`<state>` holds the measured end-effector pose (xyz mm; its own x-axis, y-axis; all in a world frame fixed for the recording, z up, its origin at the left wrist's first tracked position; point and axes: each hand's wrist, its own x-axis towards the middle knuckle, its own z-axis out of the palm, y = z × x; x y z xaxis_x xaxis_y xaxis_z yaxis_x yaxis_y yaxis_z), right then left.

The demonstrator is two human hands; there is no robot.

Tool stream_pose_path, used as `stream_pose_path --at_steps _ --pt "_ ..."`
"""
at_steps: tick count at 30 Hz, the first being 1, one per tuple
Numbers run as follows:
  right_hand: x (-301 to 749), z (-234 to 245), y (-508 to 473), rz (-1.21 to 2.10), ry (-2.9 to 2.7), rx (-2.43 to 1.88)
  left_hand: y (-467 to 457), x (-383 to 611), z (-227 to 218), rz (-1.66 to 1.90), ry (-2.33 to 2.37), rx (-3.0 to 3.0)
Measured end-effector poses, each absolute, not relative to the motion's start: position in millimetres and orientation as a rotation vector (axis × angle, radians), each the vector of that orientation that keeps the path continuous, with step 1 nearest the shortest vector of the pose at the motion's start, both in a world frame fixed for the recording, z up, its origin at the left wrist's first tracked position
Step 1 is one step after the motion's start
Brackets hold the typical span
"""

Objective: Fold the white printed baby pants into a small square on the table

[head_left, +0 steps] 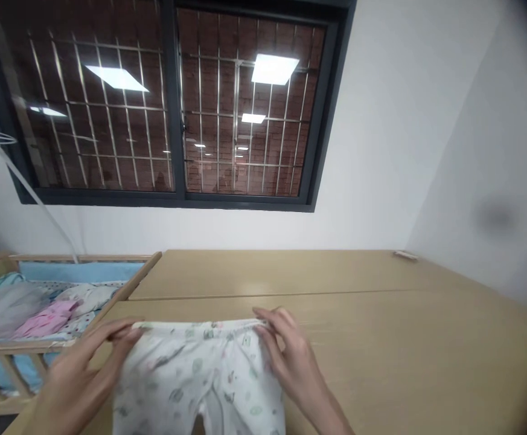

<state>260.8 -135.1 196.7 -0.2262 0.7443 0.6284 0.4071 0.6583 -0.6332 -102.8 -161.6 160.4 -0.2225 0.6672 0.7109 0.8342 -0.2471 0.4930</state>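
A small pair of white pants with a green and grey print hangs spread out in front of me, its elastic waistband at the top. My left hand pinches the left end of the waistband between thumb and fingers. At the other end, my right hand grips the waistband the same way. The band is stretched fairly straight between both hands. Both legs run down past the lower edge of the view, so their ends are hidden.
Behind the pants spreads a wooden tabletop with a seam across it. A small flat object lies at its far right corner. To the left stands a wooden crib with blue padding, holding pink cloth. A barred window is above.
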Motion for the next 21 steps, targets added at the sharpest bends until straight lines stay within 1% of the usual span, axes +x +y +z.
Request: stream_pose_path --at_steps 2,4,5,8,12,16,21 --pt "269 185 -106 0.375 -1.822 -1.025 -128 -86 154 -1.462 -1.867 -1.953" --pt "273 163 -75 0.398 -1.832 -1.124 -95 -70 137 -1.424 -1.925 -2.106" --pt "275 149 -59 0.419 -1.849 -1.163 -79 -64 124 -1.355 -1.959 -2.18" --pt "277 102 -19 0.477 -1.928 -1.239 -40 -49 79 -1.004 -2.049 -2.296" --pt "273 51 20 0.407 -2.069 -1.362 -3 -37 33 -0.794 -2.124 -2.248" --pt "265 27 54 0.29 -2.113 -1.482 31 -28 13 -0.666 -2.196 -2.154" --pt "260 16 97 0.28 -2.093 -1.547 69 -24 3 -0.584 -2.281 -2.053"
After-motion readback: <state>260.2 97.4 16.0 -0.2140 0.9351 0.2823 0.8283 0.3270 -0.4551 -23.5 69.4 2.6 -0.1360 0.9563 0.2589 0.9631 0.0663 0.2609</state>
